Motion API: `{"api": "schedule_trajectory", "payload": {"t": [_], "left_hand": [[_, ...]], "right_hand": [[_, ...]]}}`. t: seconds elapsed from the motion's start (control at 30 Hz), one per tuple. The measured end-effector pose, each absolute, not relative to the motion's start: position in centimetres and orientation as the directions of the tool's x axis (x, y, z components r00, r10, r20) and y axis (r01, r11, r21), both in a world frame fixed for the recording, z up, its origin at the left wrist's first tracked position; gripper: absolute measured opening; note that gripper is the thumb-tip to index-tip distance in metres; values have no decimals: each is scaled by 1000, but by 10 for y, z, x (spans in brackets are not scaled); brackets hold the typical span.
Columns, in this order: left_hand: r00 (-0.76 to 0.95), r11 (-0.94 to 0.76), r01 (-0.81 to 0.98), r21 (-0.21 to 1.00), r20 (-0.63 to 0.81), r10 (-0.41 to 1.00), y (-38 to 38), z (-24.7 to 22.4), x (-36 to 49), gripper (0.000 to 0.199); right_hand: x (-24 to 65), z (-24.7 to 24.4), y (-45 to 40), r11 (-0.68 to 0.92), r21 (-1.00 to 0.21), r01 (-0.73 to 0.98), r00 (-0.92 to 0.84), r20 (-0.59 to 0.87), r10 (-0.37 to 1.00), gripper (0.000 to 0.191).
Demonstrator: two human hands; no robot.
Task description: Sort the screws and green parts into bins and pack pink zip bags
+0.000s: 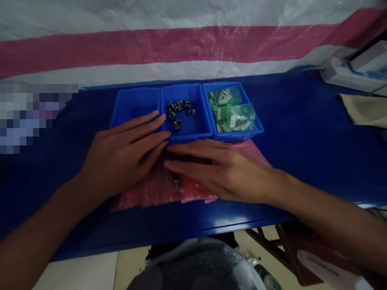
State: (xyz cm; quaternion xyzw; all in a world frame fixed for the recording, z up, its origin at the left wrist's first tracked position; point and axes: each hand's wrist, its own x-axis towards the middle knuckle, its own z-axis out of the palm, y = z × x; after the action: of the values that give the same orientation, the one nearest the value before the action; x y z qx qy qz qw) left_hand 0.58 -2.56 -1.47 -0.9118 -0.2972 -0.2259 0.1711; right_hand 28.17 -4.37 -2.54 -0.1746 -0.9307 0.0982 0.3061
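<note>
Several red plastic bags [133, 197] lie overlapping near the front of the blue table, beneath both hands. My left hand [121, 155] rests over their left side, fingers stretched out, the upper fingertips by the front of the middle bin. From the right, my right hand [223, 167] reaches across the bags with its fingers extended and slightly apart; I see nothing held in it. The two sets of fingertips nearly meet. A small screw [176, 183] shows at the bags just below them. Behind, the middle blue bin [193, 133] holds several dark screws [178, 106].
The left blue bin [137, 94] adjoins the middle one. In the right blue bin [236, 137] are green-tinted bags [238, 117] of small pale parts. A striped sheet [193, 44] hangs behind the table [302, 141]. A white box [347, 74] and beige cloth [363, 108] sit far right.
</note>
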Motion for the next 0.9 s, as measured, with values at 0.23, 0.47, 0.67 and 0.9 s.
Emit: {"api": "schedule_trajectory", "payload": {"t": [0.23, 0.47, 0.67, 0.9], "left_hand": [[734, -770, 605, -205, 519, 438, -25, -12, 8, 17], [735, -767, 609, -203, 509, 448, -25, -13, 6, 17], [704, -761, 632, -147, 520, 485, -25, -17, 5, 18], [694, -753, 649, -107, 488, 529, -27, -17, 4, 22]], "right_hand": [[273, -33, -47, 948, -136, 288, -857, 405, 319, 29], [275, -33, -48, 919, -108, 380, -744, 554, 373, 35], [282, -30, -46, 891, -239, 387, -651, 613, 447, 26], [279, -33, -44, 916, -45, 398, -787, 496, 367, 29]]}}
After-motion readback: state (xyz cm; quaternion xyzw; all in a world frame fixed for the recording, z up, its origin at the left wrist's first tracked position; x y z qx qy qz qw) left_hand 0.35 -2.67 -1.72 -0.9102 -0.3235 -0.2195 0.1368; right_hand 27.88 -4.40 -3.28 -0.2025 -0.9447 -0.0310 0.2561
